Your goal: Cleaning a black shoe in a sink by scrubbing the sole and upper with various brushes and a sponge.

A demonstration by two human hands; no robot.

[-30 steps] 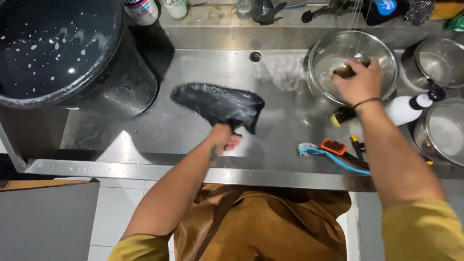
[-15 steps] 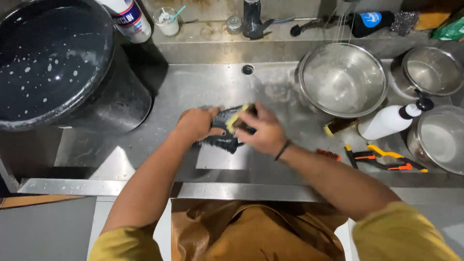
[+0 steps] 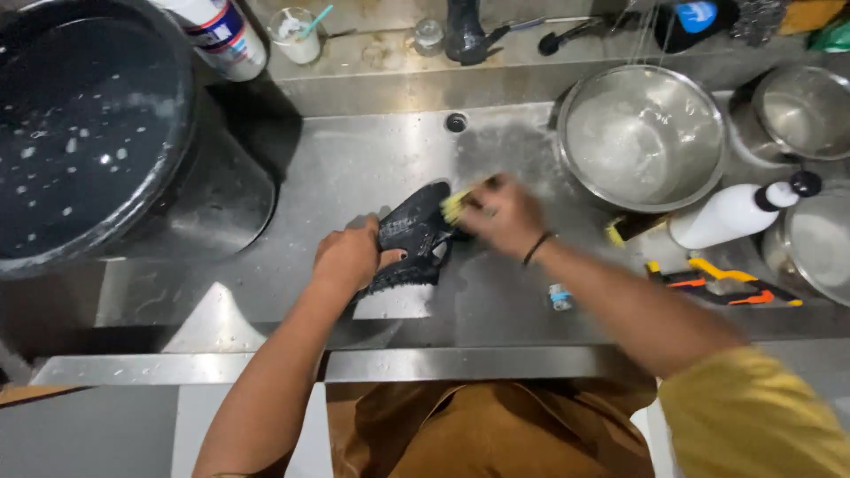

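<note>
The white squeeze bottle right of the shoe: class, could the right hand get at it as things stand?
Probably yes. The white squeeze bottle lies uncovered on the steel sink, on the right hand's own side, though that hand now grips a yellow brush.

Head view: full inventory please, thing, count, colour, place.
black shoe with white sole: 1, mid sink, on its side
yellow scrub brush: 1, against the shoe
large dark tub of sudsy water: 1, far left
steel bowls: 3, right side
white squeeze bottle with black cap: 1, lying right
orange and yellow brushes: several, count unclear, right front
white cup with teal stick: 1, back ledge
white can: 1, back ledge
steel sink: 1
left hand: holds shoe
right hand: grips brush, blurred
</note>
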